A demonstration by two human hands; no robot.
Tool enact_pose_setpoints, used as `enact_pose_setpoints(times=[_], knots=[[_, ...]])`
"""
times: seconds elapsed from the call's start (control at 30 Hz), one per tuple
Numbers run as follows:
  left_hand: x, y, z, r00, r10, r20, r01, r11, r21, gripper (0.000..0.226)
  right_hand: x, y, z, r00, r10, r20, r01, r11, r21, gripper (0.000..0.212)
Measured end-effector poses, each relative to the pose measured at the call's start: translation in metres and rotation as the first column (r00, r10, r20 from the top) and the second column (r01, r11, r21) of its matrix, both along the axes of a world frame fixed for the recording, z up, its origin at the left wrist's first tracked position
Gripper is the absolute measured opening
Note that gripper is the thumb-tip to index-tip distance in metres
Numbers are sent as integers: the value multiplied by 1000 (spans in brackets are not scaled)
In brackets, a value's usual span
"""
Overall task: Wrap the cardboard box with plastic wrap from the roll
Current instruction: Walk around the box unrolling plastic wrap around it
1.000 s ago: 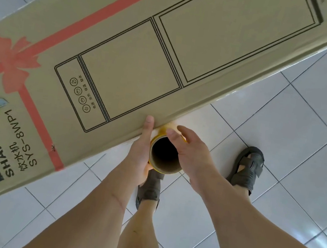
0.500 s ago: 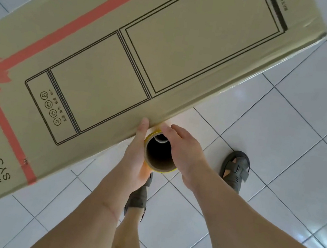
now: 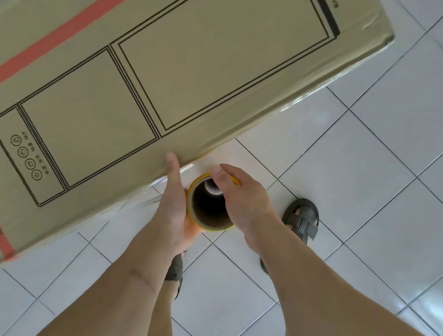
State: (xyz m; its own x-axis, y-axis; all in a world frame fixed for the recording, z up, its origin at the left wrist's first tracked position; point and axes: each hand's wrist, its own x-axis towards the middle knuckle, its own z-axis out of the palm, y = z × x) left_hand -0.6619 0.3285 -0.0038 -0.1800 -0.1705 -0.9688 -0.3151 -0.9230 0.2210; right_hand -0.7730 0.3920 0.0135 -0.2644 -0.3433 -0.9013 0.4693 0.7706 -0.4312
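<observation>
A: Clear film already sheens the box [image 3: 170, 81] side by its lower edge. Roll [image 3: 209, 206] stands upright there, left hand [image 3: 173, 206] flat against it, right hand [image 3: 241, 199] curled over the rim.

B: Mid-wrap then. Next: walk it round the corner, keep tension.

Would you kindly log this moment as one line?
step: wrapping | left hand and right hand: flanking upright cardboard-core plastic wrap roll | tan printed cardboard box: film along near edge | floor: white tiles
</observation>
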Motion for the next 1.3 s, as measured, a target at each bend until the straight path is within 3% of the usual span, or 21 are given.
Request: enact_pose_setpoints(times=[0.1, 0.23, 0.37, 0.5, 0.6, 0.7, 0.77, 0.83, 1.03, 1.17, 1.3], knots=[[-9, 2, 2, 1000, 23, -16, -23, 999, 27, 122, -8, -1, -1, 994, 95, -63, -96, 995, -18, 44], [-22, 0, -9, 987, 8, 159, 10, 993, -114, 139, -21, 0, 1, 996, 74, -40, -76, 996, -38, 46], [-34, -4, -1, 997, 25, 77, -16, 993, -116, 101, -32, -3, 3, 999, 34, 17, -33, 999, -43, 50], [-46, 4, 0, 995, 92, -43, -92, 996, 6, 114, -53, -9, 2, 995, 94, -29, -95, 994, -54, 36], [-59, 4, 2, 998, 60, 4, -60, 998, -17, 112, -68, -14, 4, 987, 147, -57, -152, 984, -88, 24], [-70, 2, -4, 989, 62, 136, -39, 986, -165, 86, -77, -13, 0, 988, 150, -43, -153, 985, -79, 35], [-78, -2, -2, 989, 55, 135, -24, 975, -220, 77, -80, -11, -1, 994, 109, 3, -109, 991, -74, 47], [-86, -2, 0, 995, 45, 90, -26, 980, -196, 84, -85, -7, 1, 995, 92, 27, -90, 994, -63, 51], [-100, 10, 1, 995, 99, -15, -98, 995, 19, 121, -105, 4, 2, 977, 202, -72, -207, 976, -63, 35], [-108, 6, -2, 993, 15, 116, -2, 994, -108, 105, -113, 9, -1, 986, 165, -29, -166, 984, -69, 53], [-115, 7, 0, 999, 10, 48, -6, 995, -95, 102, -116, 11, -1, 993, 118, -20, -119, 991, -64, 49]])
